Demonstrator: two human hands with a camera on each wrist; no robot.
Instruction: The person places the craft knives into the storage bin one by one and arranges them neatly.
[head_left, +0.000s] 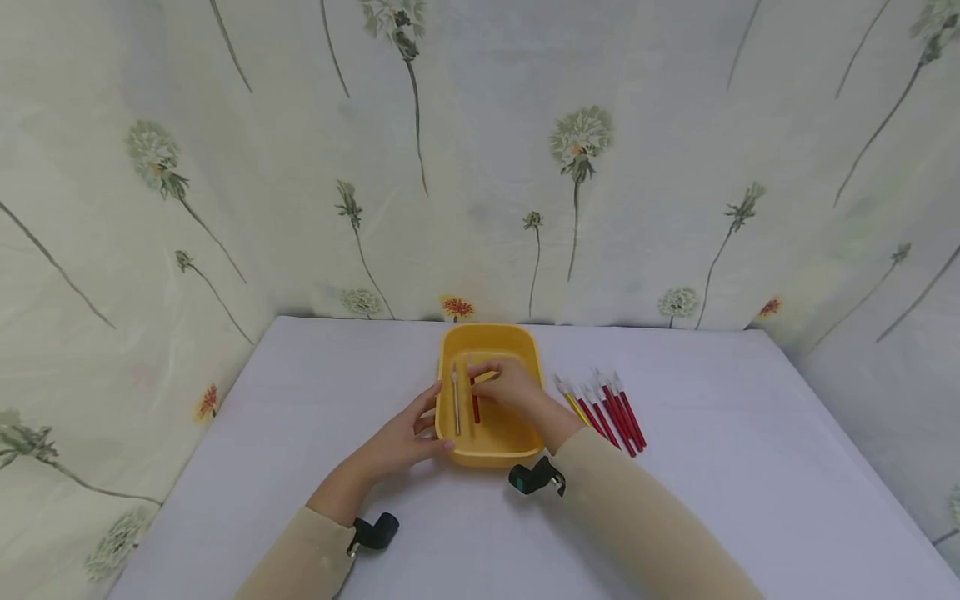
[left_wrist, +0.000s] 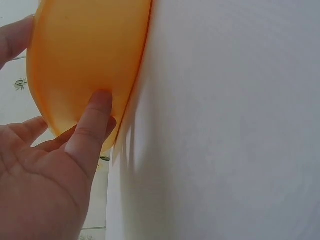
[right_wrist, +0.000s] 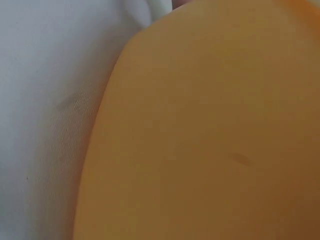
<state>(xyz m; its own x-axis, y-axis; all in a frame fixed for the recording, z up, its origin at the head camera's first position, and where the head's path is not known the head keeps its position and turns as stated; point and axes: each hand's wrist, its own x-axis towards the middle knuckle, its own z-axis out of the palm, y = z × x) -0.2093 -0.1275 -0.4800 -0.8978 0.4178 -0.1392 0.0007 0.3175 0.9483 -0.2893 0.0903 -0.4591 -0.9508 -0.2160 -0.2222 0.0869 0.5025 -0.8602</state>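
Observation:
A yellow plastic tray (head_left: 491, 459) stands on the table. My left hand (head_left: 401, 437) holds its left side near the close corner, thumb by the near rim and fingers along the outer wall. In the left wrist view, fingertips (left_wrist: 102, 102) press against that wall. Over the inside of the tray, my right hand (head_left: 512, 387) pinches a red paintbrush (head_left: 476, 408) near its upper end, with thumb and forefinger around it. To its left lies a pale-handled paintbrush (head_left: 456, 404) inside the tray. The right wrist view is filled mostly by the tray's wall (right_wrist: 200, 125); the right fingers are almost wholly hidden there.
Right of the tray, several red paintbrushes (head_left: 618, 412) and a yellow one (head_left: 576, 407) lie side by side on the white tablecloth (head_left: 720, 467). Behind the table hangs a flower-patterned cloth (head_left: 480, 208). The right forearm reaches over the tray's near right corner.

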